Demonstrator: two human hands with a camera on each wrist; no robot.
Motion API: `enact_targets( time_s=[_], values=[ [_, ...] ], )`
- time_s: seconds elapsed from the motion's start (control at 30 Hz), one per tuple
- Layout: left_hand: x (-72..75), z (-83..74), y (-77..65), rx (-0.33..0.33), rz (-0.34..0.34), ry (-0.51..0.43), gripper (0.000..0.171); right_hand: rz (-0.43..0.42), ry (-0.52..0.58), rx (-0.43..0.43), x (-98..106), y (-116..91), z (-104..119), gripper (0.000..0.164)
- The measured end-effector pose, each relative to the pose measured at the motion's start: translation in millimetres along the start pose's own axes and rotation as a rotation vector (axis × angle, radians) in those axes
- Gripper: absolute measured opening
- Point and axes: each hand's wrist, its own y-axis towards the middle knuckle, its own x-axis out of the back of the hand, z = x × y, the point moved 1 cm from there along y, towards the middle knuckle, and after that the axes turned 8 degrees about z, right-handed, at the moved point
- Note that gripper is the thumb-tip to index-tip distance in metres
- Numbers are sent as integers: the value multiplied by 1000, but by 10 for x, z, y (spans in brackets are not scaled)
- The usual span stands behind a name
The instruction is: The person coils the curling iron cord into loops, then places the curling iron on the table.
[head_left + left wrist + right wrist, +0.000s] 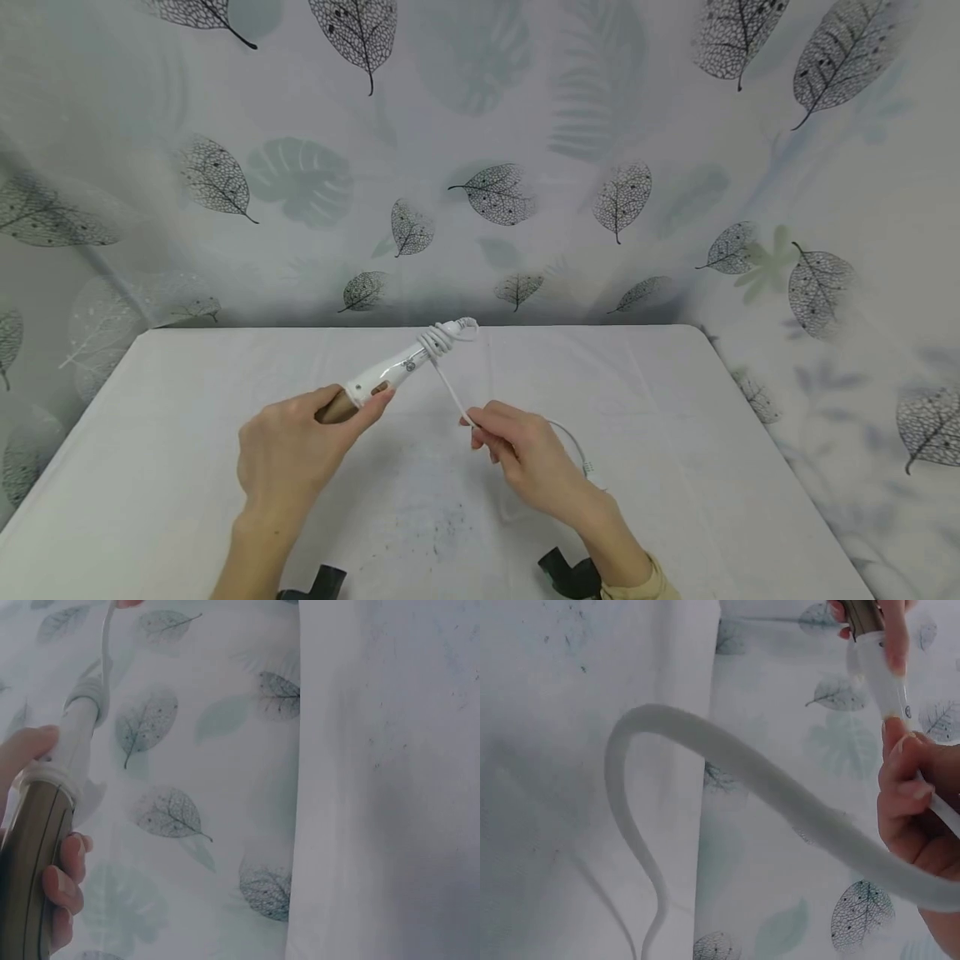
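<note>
A white-handled curling iron (390, 371) with a brownish-gold barrel (34, 862) is held above the table, tilted with its cord end up and away. My left hand (296, 450) grips it round the barrel, thumb lying on the white handle. Several turns of white cord (437, 339) are wound round the handle's far end. My right hand (532, 458) pinches the cord where it runs down from these turns. A loose length of cord (765, 784) loops beyond the right hand. Its ribbed end (588, 468) shows beside the right wrist, partly hidden.
A white-covered table (675, 467) with dark specks near its front middle lies beneath both hands. Behind it and at the sides hangs a leaf-patterned curtain (465, 108). Black mounts (573, 577) show by both wrists at the lower edge.
</note>
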Motion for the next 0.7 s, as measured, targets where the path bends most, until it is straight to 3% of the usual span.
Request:
enact_targets(
  time_s=[0.17,0.47,0.57,0.7],
  values=[
    [2,8,-2,-20,75,50,66,49,-32,-13,11,0,79,16],
    [0,16,-15,20,175,65,65,0,25,-104,-15,18,105,10],
    [-2,16,-17,62,233,55,62,-40,48,-66,3,12,102,8],
    [2,17,-15,117,334,34,55,-129,-37,34,53,6,95,7]
  ],
)
